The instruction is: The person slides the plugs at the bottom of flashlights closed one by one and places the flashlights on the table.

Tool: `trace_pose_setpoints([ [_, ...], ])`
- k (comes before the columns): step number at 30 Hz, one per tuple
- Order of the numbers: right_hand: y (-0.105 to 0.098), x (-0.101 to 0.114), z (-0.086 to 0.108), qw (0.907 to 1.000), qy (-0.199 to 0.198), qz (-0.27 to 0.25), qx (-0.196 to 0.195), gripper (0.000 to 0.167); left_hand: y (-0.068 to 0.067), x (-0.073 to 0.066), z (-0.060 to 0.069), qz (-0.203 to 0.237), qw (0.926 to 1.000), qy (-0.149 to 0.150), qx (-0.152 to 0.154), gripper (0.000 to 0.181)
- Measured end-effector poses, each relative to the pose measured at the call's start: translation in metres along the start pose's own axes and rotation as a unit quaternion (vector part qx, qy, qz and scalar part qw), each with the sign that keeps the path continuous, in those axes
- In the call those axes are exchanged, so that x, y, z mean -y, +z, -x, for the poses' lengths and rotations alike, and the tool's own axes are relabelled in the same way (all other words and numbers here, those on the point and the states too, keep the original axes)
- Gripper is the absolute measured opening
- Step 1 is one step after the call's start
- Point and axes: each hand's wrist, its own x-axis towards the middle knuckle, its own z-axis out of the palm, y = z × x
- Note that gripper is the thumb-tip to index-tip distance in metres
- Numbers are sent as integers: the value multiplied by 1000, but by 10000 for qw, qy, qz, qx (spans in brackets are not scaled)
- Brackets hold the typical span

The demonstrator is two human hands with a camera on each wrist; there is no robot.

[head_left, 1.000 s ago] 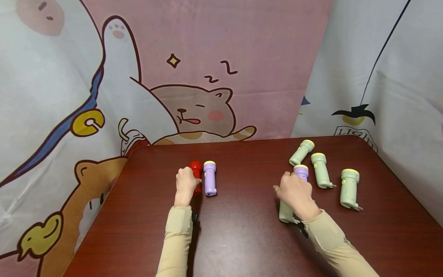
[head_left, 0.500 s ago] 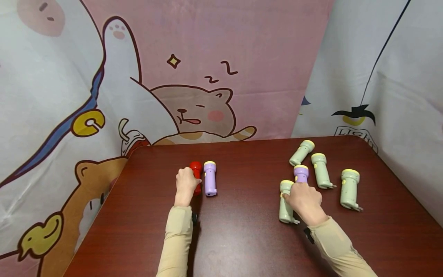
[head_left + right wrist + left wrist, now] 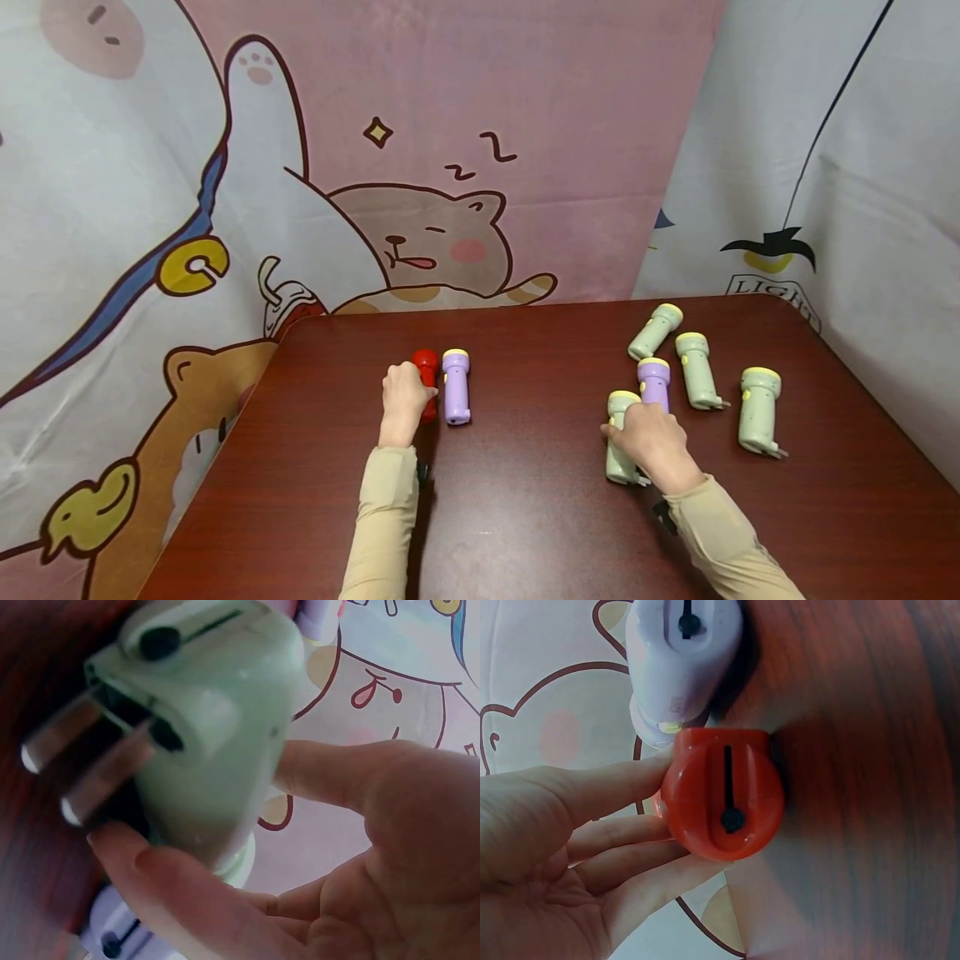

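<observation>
My left hand [image 3: 403,396] grips a red flashlight [image 3: 425,359] that lies on the table; its round end [image 3: 754,802] faces the left wrist camera, thumb on one side and fingers on the other. Close to its right lies a purple flashlight [image 3: 456,392]. My right hand [image 3: 651,437] is spread over a pale green flashlight [image 3: 620,465], thumb to its left and fingers to its right. In the right wrist view, metal plug prongs [image 3: 112,776] stick out of that flashlight's end; firm contact is not plain. Another purple flashlight [image 3: 654,379] lies just beyond this hand.
Three more pale green flashlights lie toward the right: one slanted at the back [image 3: 655,332], one in the middle [image 3: 697,372], one farthest right [image 3: 759,410]. The dark red wooden table [image 3: 525,500] ends at a printed cartoon cloth [image 3: 600,167].
My right hand moved from the green flashlight's upper part right to the purple one's lower end, then slightly back left over the green one. My left hand stays put.
</observation>
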Motion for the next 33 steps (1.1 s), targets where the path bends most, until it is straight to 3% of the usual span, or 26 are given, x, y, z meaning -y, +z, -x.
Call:
trace_pose_setpoints([
  [13, 5, 0, -5, 9996, -55, -263, 25, 33, 0, 0, 0, 29, 10000, -12, -30, 29],
  [33, 6, -4, -4, 9989, -193, -337, -252, 31, 0, 0, 0, 8, 10000, -63, 35, 28],
])
